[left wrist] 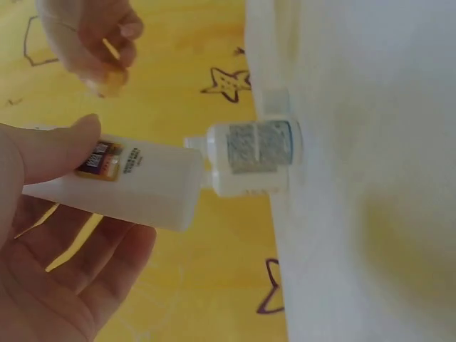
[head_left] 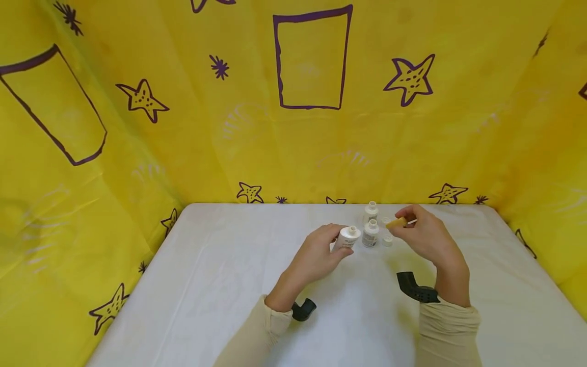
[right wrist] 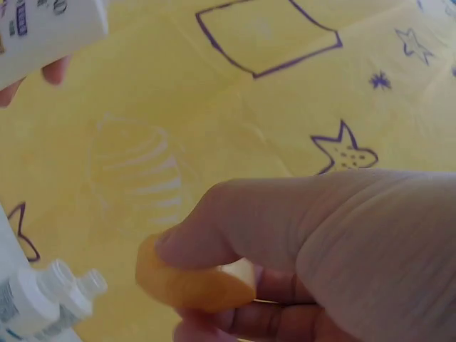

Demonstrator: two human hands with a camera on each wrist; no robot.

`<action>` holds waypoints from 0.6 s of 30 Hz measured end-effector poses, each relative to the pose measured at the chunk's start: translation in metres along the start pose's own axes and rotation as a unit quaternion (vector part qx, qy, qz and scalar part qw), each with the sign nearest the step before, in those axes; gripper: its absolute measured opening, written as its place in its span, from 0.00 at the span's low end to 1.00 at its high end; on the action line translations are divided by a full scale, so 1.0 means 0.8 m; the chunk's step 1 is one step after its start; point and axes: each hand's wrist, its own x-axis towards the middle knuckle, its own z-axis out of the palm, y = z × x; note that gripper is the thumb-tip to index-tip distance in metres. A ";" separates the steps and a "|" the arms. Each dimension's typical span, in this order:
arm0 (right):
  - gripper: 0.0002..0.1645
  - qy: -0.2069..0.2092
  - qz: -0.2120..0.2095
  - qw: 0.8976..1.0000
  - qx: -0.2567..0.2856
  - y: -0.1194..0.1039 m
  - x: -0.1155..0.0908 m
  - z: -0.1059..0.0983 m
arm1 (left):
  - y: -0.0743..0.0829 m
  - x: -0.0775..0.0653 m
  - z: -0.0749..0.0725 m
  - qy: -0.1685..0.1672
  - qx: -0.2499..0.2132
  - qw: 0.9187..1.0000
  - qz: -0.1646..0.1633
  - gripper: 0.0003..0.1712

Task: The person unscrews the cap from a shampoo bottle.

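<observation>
My left hand (head_left: 316,255) grips a white flat-sided bottle (left wrist: 153,174) with a small dark label and an uncapped neck, tilted above the table. With thumb and fingers my right hand (head_left: 426,237) pinches a small rounded yellow-orange piece (right wrist: 189,281); a pale part shows at its side, and its kind is unclear. Between the hands stand two uncapped white bottles, a nearer one (head_left: 370,237) with a grey printed label and a farther one (head_left: 370,210) partly behind it. A white cap (head_left: 387,241) lies beside the nearer bottle.
Under everything is a table with a white cover (head_left: 220,285). A yellow cloth (head_left: 183,153) with purple star drawings rises behind its far edge and at both sides. Black curved wrist mounts (head_left: 415,289) stick out from both forearms.
</observation>
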 end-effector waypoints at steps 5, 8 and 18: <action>0.31 -0.046 0.000 0.998 -0.040 0.020 0.004 -0.006 | 0.018 0.015 0.013 -0.037 0.000 0.999 -0.033 0.27; 0.29 -0.077 -0.007 0.995 -0.062 0.029 0.007 -0.006 | 0.023 0.022 0.024 -0.054 -0.007 0.998 -0.041 0.26; 0.20 -0.091 -0.004 0.994 -0.055 0.064 0.020 0.006 | 0.030 0.029 0.055 -0.073 0.001 0.997 -0.027 0.23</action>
